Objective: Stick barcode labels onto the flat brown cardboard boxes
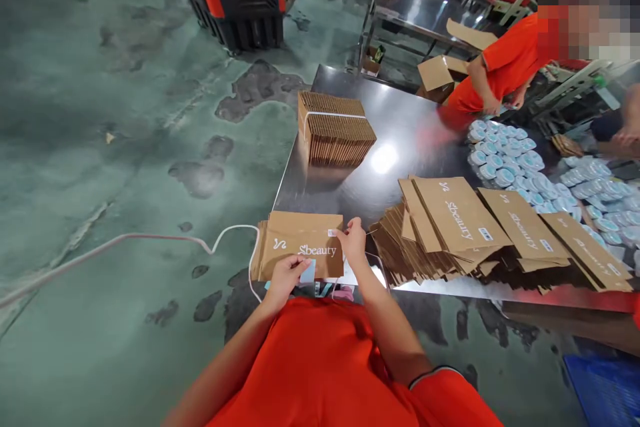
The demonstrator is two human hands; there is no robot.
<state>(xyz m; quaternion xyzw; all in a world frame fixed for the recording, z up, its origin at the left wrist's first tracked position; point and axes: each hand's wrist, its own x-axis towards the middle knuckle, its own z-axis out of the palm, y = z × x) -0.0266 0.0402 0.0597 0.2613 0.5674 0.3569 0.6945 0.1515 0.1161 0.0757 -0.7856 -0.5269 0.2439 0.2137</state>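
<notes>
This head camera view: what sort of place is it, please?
It looks like a factory packing area. Flat brown cardboard cartons printed "Sbeauty" are stacked on a steel worktable, many round containers with pale blue tops are laid out in rows, and the concrete floor is worn.

Matt, slightly rough brown kraft cardboard mailers point(305, 230) lie on a glossy, mirror-smooth stainless steel table point(400, 127). The floor point(100, 113) is smooth painted concrete, worn into patches, and the shirt point(320, 367) is matt cloth
</notes>
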